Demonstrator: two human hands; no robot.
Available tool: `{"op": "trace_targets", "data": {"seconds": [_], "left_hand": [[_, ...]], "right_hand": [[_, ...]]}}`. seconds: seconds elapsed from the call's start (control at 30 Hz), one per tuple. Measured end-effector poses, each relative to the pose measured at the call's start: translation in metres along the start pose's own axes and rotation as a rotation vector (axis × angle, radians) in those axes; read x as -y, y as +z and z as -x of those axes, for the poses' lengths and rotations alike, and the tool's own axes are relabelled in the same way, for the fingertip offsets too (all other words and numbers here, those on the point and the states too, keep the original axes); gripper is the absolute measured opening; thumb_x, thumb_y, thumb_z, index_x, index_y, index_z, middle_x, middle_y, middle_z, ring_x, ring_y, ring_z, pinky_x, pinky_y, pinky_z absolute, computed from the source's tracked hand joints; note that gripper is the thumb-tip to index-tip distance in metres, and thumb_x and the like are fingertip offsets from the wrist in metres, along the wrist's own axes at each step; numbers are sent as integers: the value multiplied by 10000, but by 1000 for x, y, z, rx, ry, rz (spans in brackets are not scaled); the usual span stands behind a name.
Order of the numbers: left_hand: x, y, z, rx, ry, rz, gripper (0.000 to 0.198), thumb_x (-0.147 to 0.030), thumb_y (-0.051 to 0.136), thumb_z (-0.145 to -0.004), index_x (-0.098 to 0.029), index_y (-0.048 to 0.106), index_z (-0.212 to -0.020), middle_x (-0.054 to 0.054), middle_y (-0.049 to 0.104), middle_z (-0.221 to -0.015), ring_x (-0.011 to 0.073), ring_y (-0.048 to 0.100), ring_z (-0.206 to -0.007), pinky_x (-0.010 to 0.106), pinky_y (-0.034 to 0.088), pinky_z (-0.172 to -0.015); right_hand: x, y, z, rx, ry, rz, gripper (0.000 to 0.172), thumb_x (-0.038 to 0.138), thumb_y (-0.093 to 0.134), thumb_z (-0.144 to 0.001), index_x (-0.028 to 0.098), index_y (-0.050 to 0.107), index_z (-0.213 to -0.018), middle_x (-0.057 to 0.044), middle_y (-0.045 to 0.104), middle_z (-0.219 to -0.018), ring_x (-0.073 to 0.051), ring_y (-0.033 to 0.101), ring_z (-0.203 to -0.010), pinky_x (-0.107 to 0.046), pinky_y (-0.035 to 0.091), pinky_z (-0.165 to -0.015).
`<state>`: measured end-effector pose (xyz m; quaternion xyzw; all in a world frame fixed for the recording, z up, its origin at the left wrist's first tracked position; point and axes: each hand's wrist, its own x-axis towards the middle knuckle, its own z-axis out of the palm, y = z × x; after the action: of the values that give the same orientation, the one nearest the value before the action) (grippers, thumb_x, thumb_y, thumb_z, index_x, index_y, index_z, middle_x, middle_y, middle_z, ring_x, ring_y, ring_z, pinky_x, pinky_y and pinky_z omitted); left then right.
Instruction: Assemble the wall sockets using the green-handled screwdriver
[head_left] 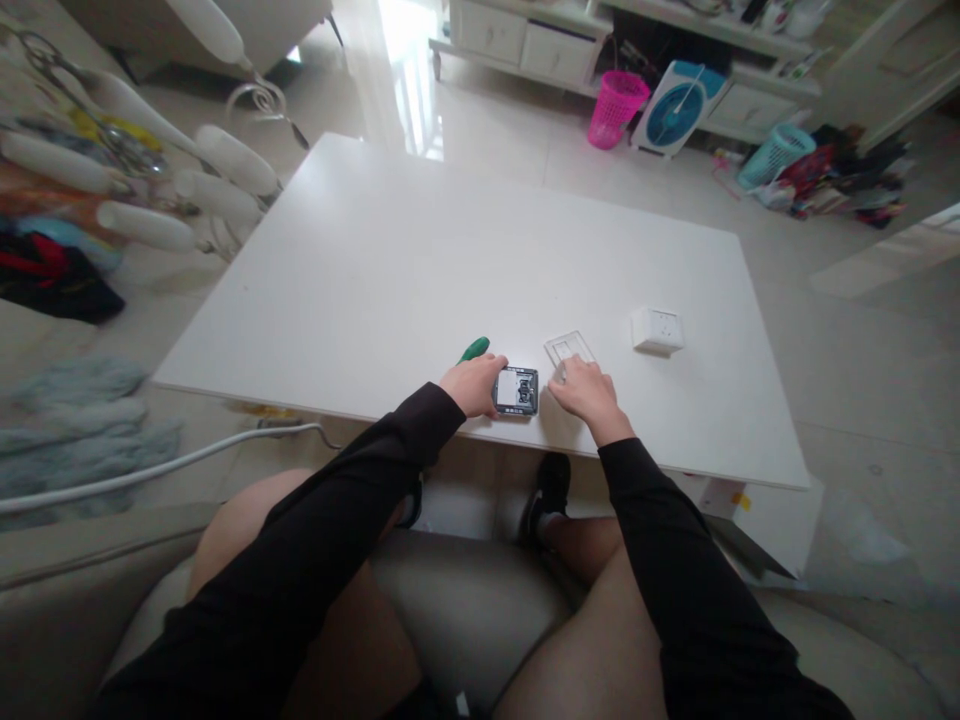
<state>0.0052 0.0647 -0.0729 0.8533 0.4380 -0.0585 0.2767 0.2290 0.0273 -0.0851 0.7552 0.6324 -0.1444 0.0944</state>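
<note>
Near the front edge of the white table, my left hand (472, 386) grips the left side of a small black-framed switch or socket module (517, 391) with a white panel. A green handle (475, 349) sticks out just beyond that hand; the rest of it is hidden. My right hand (587, 388) has its fingers drawn together at the near edge of a clear and white rectangular frame (568, 348). What its fingertips hold, if anything, is too small to make out. Farther right stands a white box with a socket face (660, 331).
The white table (480, 240) spreads out ahead, its front edge close to my knees. White curled metalwork (217, 150) rises at the left. Across the floor are a pink basket (616, 108), a blue fan (675, 108), a teal basket (778, 155) and cabinets.
</note>
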Motion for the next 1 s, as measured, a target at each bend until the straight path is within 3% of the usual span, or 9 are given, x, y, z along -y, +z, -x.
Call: {"op": "trace_targets", "data": {"seconds": [0.2, 0.57, 0.87, 1.0], "left_hand": [[0, 1, 1, -9, 10, -2, 788, -287, 971, -656, -173, 564, -1322, 146, 661, -1370, 310, 677, -1243, 360, 523, -1054], [-1, 0, 0, -3, 0, 10, 801, -276, 976, -649, -180, 567, -1331, 152, 659, -1378, 321, 676, -1257, 370, 521, -1069], [-1, 0, 0, 8, -3, 9, 812, -281, 976, -654, -175, 562, -1344, 148, 655, -1380, 320, 672, -1263, 365, 521, -1069], [0, 0, 0, 6, -3, 11, 814, -287, 977, -655, -170, 563, -1347, 148, 655, -1376, 321, 671, -1261, 363, 522, -1064]], "right_hand": [[-4, 5, 0, -23, 46, -53, 538, 362, 517, -955, 169, 516, -1456, -221, 566, -1516, -419, 549, -1338, -597, 496, -1070], [-4, 5, -3, -17, 8, -2, 452, 396, 525, -959, 178, 657, -1332, -224, 635, -1390, -404, 587, -1292, -550, 510, -1049], [-4, 3, -5, -58, -43, -109, 495, 312, 528, -962, 165, 592, -1431, -198, 709, -1353, -349, 657, -1249, -427, 510, -1049], [-2, -1, -3, -68, -22, -158, 551, 316, 548, -953, 181, 532, -1487, -181, 743, -1303, -335, 699, -1167, -398, 524, -972]]}}
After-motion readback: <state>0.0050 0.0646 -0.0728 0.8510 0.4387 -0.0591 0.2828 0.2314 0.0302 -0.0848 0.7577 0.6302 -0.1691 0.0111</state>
